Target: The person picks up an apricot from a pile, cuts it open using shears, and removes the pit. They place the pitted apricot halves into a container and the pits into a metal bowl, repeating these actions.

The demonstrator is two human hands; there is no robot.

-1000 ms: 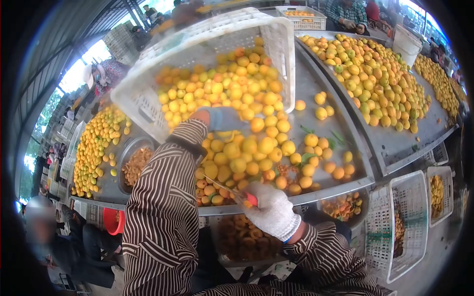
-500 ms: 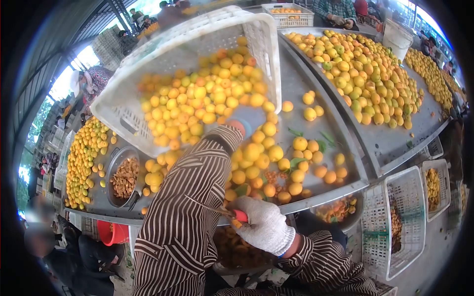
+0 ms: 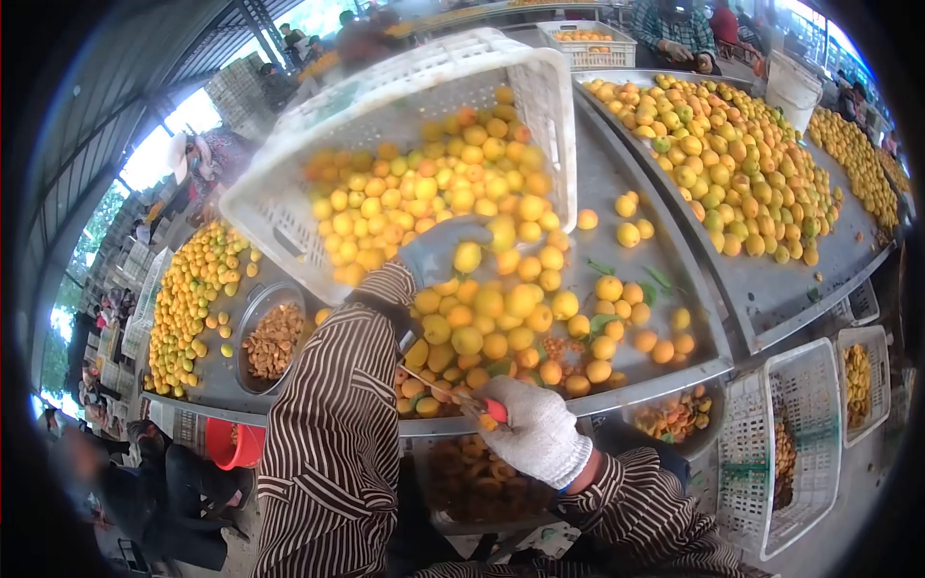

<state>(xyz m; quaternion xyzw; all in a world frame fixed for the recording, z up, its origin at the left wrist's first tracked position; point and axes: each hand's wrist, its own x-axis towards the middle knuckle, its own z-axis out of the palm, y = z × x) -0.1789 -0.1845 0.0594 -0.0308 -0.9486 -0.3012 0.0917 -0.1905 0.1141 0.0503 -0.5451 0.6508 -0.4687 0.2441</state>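
A white plastic crate lies tipped on its side on the metal table, with round yellow-orange fruit spilling from its mouth. My left hand, in a grey-blue glove, reaches in at the crate's mouth with its fingers stretched over the fruit; motion partly blurs it. Near the table's front edge, my right hand in a white knitted glove is closed round the red handle of a knife. Its thin blade points left, towards my left forearm. Loose fruit lies heaped between my hands and the crate.
A metal bowl of brownish pieces sits left, beside more fruit. Another heap covers the right table. Below the front edge are a basin, white crates and a red bucket. Other people work around the tables.
My left hand has drawn back left across the fruit, and more fruit lies in front of the crate. The view has shifted slightly. My right hand still grips the knife.
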